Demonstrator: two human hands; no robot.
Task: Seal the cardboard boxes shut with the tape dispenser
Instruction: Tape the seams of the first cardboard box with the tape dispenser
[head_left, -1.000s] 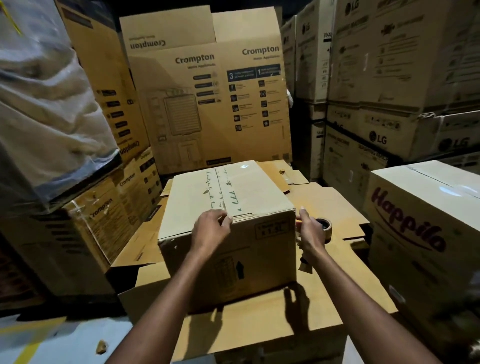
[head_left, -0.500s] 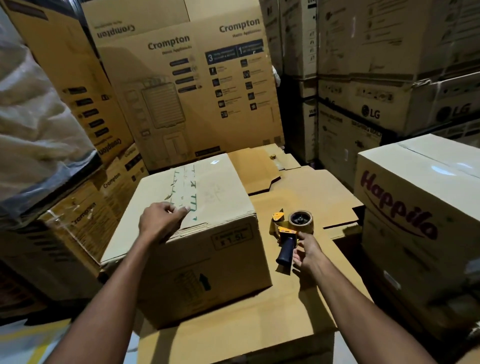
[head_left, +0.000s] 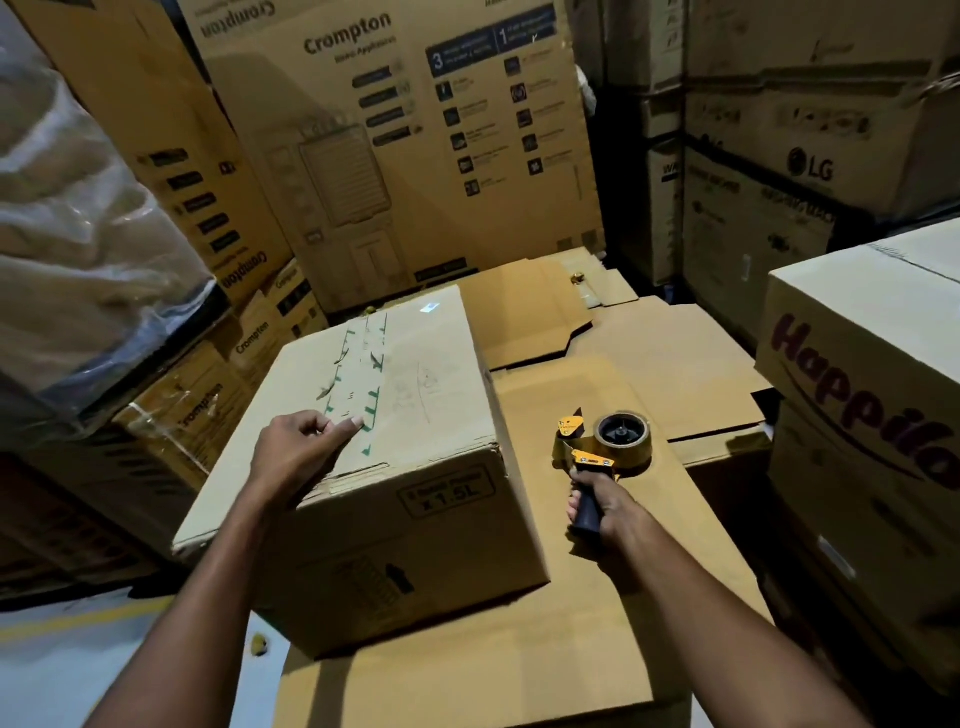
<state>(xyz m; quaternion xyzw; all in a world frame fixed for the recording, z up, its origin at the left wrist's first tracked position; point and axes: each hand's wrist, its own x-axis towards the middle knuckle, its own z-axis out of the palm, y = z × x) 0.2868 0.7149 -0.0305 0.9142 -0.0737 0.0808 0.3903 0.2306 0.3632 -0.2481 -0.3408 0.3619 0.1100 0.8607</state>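
A closed brown cardboard box (head_left: 415, 519) marked "x 1.5L" stands on a stack of flattened cardboard (head_left: 597, 597). Old tape with green marks runs along its top seam. My left hand (head_left: 298, 449) rests on the box top near the front edge, fingers loosely bent beside the seam. To the right of the box, my right hand (head_left: 597, 506) grips the dark handle of a yellow tape dispenser (head_left: 605, 441). Its brown tape roll sits just above the flat cardboard.
A "Happilo" box (head_left: 862, 374) stands close on the right. Tall Crompton cartons (head_left: 405, 145) fill the back and left, LG cartons (head_left: 810, 166) the back right. A plastic-wrapped bundle (head_left: 78, 234) hangs at the left. Pale floor (head_left: 62, 660) shows at the lower left.
My right hand has closed round the dispenser's handle, which it was only reaching for half a second ago. The view has moved closer and lower. My left hand stays on the box top.
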